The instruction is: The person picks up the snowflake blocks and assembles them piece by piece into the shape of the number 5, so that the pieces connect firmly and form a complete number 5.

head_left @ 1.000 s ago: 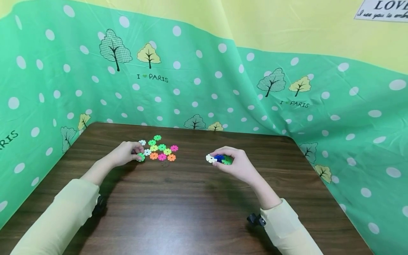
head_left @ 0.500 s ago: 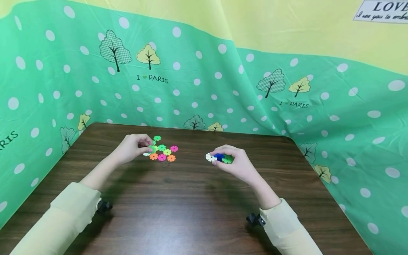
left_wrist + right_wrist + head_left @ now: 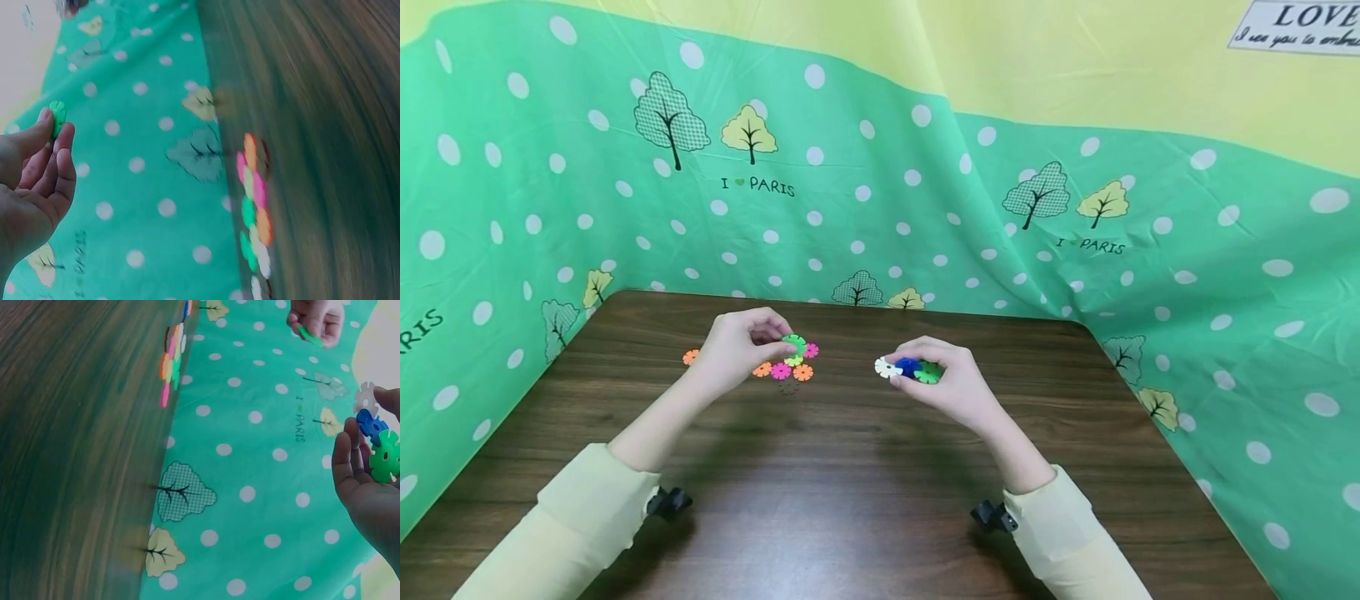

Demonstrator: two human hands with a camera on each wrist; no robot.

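A green piece (image 3: 794, 343) is pinched in the left hand (image 3: 736, 348) above the desk (image 3: 835, 483) — a white-blue-green row (image 3: 907, 367) is held sideways by the right hand (image 3: 957, 385), white end (image 3: 886, 367) toward the green piece, apart.

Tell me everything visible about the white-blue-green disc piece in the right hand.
The disc piece is a short row of three round, notched discs, apparently smooth plastic: white disc at one end, blue disc in the middle, green disc nearest the palm. They look slotted edge to edge, though the joints are too small to confirm. The green one shows a small central hole. The right hand grips the row, holding it above the table.
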